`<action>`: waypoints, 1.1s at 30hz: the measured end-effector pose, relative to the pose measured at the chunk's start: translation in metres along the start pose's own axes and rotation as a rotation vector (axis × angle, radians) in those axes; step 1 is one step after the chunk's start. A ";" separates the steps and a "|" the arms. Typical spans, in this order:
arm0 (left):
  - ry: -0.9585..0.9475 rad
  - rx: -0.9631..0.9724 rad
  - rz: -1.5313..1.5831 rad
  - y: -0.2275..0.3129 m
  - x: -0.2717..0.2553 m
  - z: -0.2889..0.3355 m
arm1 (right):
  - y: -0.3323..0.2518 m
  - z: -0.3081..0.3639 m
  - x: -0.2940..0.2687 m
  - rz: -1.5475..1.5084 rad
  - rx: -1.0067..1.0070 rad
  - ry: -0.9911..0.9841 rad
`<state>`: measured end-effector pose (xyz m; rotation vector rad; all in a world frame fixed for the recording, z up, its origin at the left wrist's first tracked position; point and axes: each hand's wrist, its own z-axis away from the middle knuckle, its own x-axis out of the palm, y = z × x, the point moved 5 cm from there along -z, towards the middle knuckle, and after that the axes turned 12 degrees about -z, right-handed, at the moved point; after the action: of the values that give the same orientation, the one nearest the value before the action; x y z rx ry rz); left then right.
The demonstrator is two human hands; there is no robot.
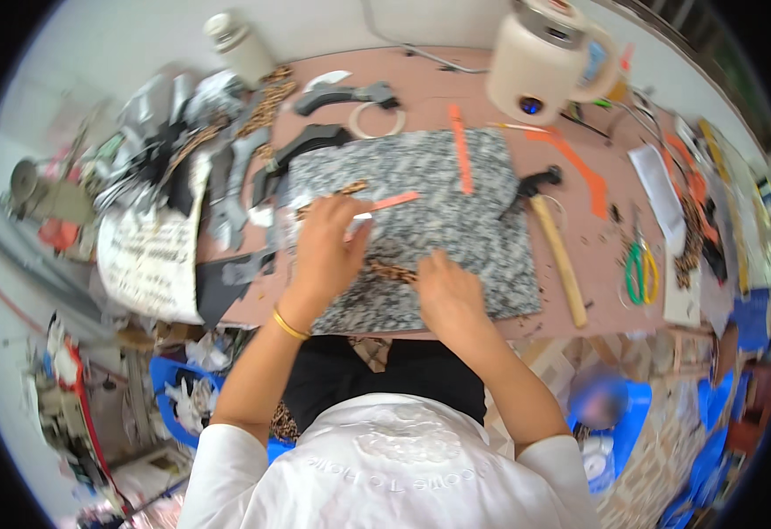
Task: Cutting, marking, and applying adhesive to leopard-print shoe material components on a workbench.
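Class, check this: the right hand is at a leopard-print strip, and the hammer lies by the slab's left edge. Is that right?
Not left: in the head view, the hammer lies by the right edge of the slab. The right hand is at a leopard-print strip.

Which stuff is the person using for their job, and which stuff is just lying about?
Seems part of the job:
leopard-print strip at the right hand
speckled grey slab beneath
short orange strip by the left hand

Probably just lying about now:
electric kettle
white bottle
wooden-handled hammer
scissors
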<state>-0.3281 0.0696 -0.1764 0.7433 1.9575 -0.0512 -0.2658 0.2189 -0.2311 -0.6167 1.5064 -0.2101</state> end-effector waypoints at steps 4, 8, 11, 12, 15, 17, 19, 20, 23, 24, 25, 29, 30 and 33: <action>-0.099 -0.135 0.146 0.014 -0.009 0.051 | -0.008 0.006 0.006 0.042 0.028 0.050; -0.413 -0.427 0.484 0.012 0.002 0.079 | -0.001 -0.001 0.002 -0.225 -0.002 0.082; -0.680 -0.543 0.650 0.013 0.015 0.083 | -0.004 -0.008 -0.008 -0.442 0.075 0.095; -0.626 -0.632 0.891 0.017 0.021 0.082 | -0.014 -0.008 -0.014 -0.511 0.072 0.128; -0.531 -0.781 1.305 0.022 0.038 0.080 | -0.044 -0.013 -0.009 -0.557 -0.030 0.138; -0.248 -0.985 1.619 0.013 0.039 0.073 | -0.063 -0.026 -0.013 -0.682 -0.050 0.124; -0.104 -1.041 1.672 0.003 0.030 0.064 | -0.071 -0.034 -0.015 -0.893 0.018 0.035; -0.049 -0.991 1.626 -0.013 0.027 0.065 | -0.076 -0.040 -0.016 -1.027 0.060 -0.025; -0.004 -0.928 1.209 -0.055 -0.001 0.065 | -0.065 -0.082 -0.028 -0.833 0.006 0.026; -0.014 -0.908 0.839 -0.065 -0.013 0.064 | -0.058 -0.108 -0.037 -0.646 -0.040 0.105; -0.010 -0.899 0.836 -0.065 -0.009 0.065 | -0.044 -0.137 -0.038 -0.492 -0.107 0.203; -0.239 -0.123 -0.097 -0.007 0.006 0.063 | 0.022 -0.232 0.001 0.023 -0.260 0.424; -0.219 -0.055 -0.157 -0.002 0.011 0.069 | 0.023 -0.242 0.006 0.097 -0.109 0.232; -0.300 -0.016 -0.103 -0.004 0.027 0.087 | 0.020 -0.251 0.000 0.190 0.014 -0.003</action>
<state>-0.2694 0.0492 -0.2438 0.5867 1.7054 -0.1986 -0.5132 0.1731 -0.2281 -0.4585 1.5492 -0.0734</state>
